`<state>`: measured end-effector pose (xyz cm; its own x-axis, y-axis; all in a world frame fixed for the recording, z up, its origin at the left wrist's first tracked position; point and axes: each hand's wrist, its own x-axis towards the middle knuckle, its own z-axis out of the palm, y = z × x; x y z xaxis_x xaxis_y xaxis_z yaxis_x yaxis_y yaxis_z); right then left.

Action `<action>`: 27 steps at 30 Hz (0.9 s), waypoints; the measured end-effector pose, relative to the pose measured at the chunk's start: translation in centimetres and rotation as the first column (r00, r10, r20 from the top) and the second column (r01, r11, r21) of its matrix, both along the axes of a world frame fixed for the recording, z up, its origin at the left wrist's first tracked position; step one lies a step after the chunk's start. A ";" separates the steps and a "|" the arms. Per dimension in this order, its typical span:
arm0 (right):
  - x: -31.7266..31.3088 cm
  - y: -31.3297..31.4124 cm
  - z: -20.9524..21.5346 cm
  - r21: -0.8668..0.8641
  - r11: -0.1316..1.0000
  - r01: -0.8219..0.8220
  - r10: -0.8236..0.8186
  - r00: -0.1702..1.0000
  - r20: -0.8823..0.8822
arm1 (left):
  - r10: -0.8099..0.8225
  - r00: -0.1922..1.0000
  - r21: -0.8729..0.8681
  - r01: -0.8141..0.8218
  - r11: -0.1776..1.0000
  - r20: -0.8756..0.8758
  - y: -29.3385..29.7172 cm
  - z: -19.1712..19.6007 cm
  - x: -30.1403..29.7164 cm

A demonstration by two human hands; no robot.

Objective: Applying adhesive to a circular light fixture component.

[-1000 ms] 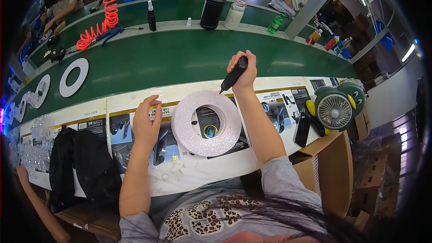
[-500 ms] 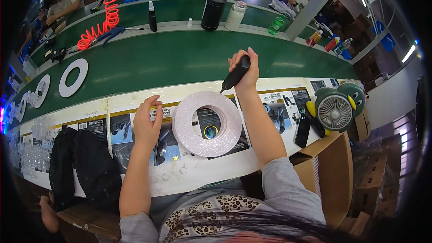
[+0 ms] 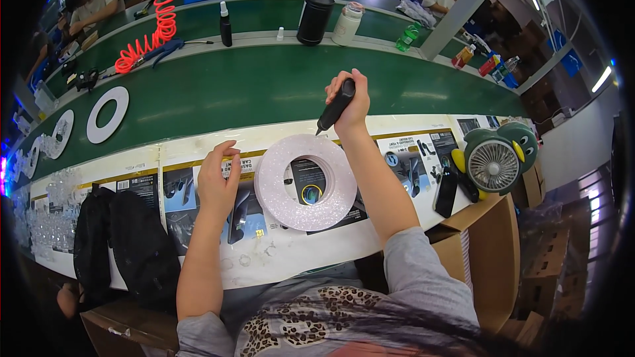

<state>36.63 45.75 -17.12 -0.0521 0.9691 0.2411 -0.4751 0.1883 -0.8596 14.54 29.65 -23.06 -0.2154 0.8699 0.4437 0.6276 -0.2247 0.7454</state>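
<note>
A thick white ring with a glittery face (image 3: 278, 206) lies in front of me, apparently a stack of flat rings. My right hand (image 3: 356, 109) is wrapped round a black bottle-shaped applicator (image 3: 337, 104), tilted with its narrow tip down. That tip is at the ring's far rim; whether it touches cannot be made out. To the ring's left, my left hand (image 3: 218, 175) is held with its fingers apart and nothing in them, slightly away from the rim. Printed card sheets (image 3: 403, 175) cover the white worktop under the ring.
Flat white rings (image 3: 97, 122) lie at the left on the green belt (image 3: 231, 86). Clear plastic pieces (image 3: 53, 218) and black cloth sleeves (image 3: 135, 238) sit left. A green fan (image 3: 493, 165) and phone (image 3: 446, 192) stand right, above an open carton (image 3: 493, 251). Bottles (image 3: 315, 14) line the far ledge.
My right hand has moved slightly left with the applicator, its tip shifting along the ring's far rim. My left hand and the ring have barely moved.
</note>
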 end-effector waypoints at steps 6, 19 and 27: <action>-0.3 0.1 -0.2 -0.004 1.000 0.008 -0.008 1.000 0.006 | 0.008 1.000 0.008 -0.008 1.000 -0.008 -0.1 0.1 0.0; -0.1 0.5 -0.8 0.004 1.000 0.012 -0.012 1.000 0.013 | 0.006 1.000 0.029 -0.006 1.000 -0.005 -0.1 0.1 0.0; 0.3 -0.2 0.0 0.026 0.998 0.052 -0.052 0.999 -0.018 | 0.008 1.000 0.028 -0.007 1.000 -0.013 -0.1 0.2 0.1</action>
<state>36.90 45.55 -17.13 0.0023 0.9637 0.2670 -0.4786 0.2355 -0.8459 14.64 29.58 -22.89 -0.2161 0.8553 0.4709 0.6389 -0.2408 0.7306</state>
